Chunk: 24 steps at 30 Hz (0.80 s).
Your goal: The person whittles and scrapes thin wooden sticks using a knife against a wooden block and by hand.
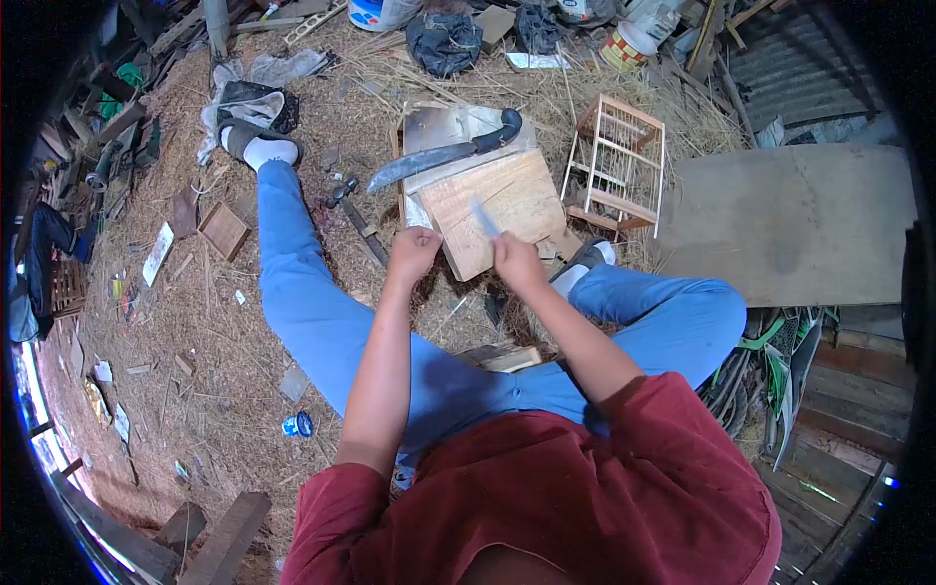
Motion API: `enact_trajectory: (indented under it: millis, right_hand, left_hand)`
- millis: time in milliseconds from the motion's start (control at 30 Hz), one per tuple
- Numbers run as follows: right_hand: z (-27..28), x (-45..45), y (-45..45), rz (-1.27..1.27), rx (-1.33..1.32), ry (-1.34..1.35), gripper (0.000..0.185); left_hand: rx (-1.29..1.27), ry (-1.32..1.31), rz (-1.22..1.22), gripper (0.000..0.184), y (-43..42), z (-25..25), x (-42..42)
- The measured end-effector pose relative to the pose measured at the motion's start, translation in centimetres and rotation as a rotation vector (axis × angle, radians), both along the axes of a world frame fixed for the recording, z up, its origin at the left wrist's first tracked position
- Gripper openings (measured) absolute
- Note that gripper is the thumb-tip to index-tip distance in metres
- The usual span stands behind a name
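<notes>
My right hand (517,261) is closed around the handle of a small knife (483,216), its blade blurred over a wooden board (517,200). To the left, at the board's near left corner, my left hand (415,255) is closed with fingers pinched; what it holds, if anything, is too small to make out. Beyond the board lies a machete (429,163) with a dark curved handle, resting on a pale surface. A small wooden cage with thin bars (622,166) stands right of the board.
A hammer (343,191) and a shallow wooden box (223,231) lie on the straw-strewn ground to the left. At the right is a large flat panel (780,229). Black bags (444,44) and a white and red bucket (629,46) stand at the far side.
</notes>
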State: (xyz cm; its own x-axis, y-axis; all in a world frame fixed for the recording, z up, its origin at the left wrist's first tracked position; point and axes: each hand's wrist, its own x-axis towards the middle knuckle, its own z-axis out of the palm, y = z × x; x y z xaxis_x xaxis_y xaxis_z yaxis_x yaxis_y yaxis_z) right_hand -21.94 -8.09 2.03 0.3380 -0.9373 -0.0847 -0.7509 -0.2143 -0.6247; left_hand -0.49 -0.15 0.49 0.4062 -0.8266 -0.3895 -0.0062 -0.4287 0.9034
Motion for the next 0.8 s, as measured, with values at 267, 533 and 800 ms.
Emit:
enact_trajectory:
  millis: [267, 533, 800]
  right_hand:
    - [0.3, -0.2, -0.3, 0.004, 0.016, 0.055, 0.038]
    - [0.7, 0.2, 0.2, 0.013, 0.043, 0.088, 0.039]
    - [1.7, 0.7, 0.5, 0.037, 0.062, 0.062, 0.04]
  left_hand:
    - [-0.032, 0.001, -0.015, 0.022, -0.1, -1.4, 0.0]
    - [-0.057, -0.1, -0.008, 0.025, -0.1, -0.8, -0.3]
    - [-0.037, -0.074, -0.019, 0.024, 0.0, -0.8, -0.2]
